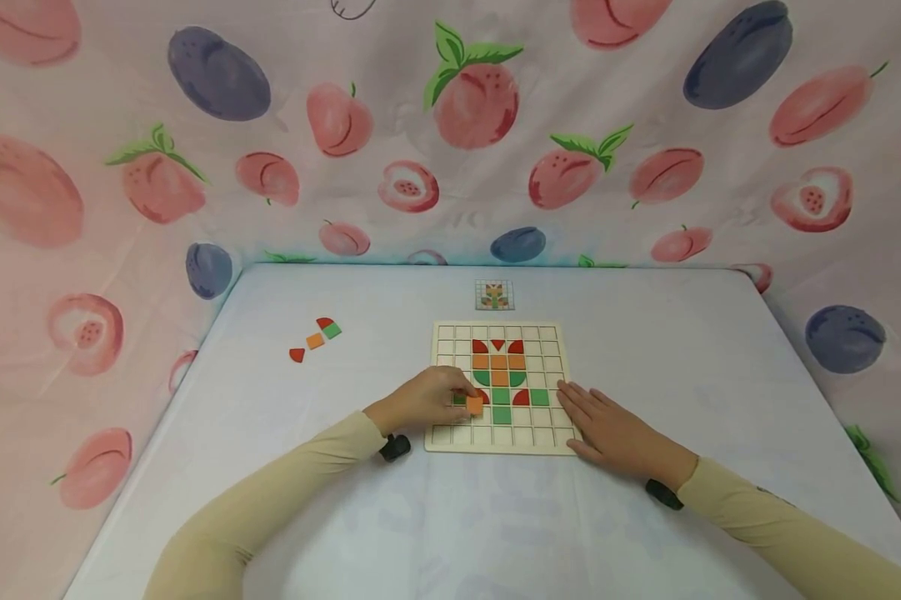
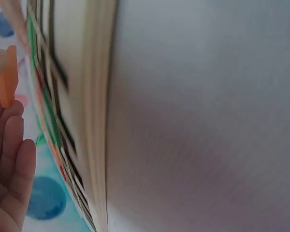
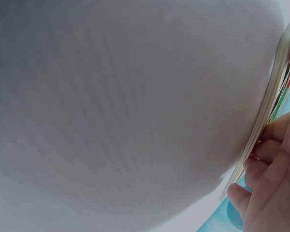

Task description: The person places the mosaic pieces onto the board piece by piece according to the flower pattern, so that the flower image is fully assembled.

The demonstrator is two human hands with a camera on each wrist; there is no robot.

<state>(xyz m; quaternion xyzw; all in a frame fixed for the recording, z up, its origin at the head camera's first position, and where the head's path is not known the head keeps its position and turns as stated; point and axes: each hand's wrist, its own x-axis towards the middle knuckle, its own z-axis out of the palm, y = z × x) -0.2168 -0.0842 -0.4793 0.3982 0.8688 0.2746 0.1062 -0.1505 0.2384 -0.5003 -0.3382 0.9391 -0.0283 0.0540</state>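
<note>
Overhead, the head view shows a pale table [image 1: 270, 467] ringed by a fruit-print cloth [image 1: 120, 125]. A wooden grid board [image 1: 442, 437] lies near the middle of the table, partly filled with red, orange and green tiles that form a flower-like figure. The left hand [image 1: 427, 398] reaches over the board's left side and pinches an orange square tile [image 1: 474, 406] between its fingertips, just above the lower left part of the figure. The right hand [image 1: 608, 429] lies flat with straight fingers on the board's right edge, holding nothing. Both arms wear beige sleeves, with a dark band at each wrist. A small pattern card [image 1: 494, 295] sits just beyond the board's far edge. Well apart to the left, four loose tiles [image 1: 315, 340] lie in a small cluster, red, orange and green.

From the left wrist, the orange square tile [image 2: 8, 77] appears edge-on, gripped at the fingertips [image 2: 12, 125], close beside the blurred board [image 2: 94, 121], whose coloured pieces show as streaks.

From the right wrist, most of the frame is the pale table [image 3: 111, 96]. The grid board's edge [image 3: 266, 121] runs along the right, and the fingers [image 3: 270, 159] rest relaxed against it.
</note>
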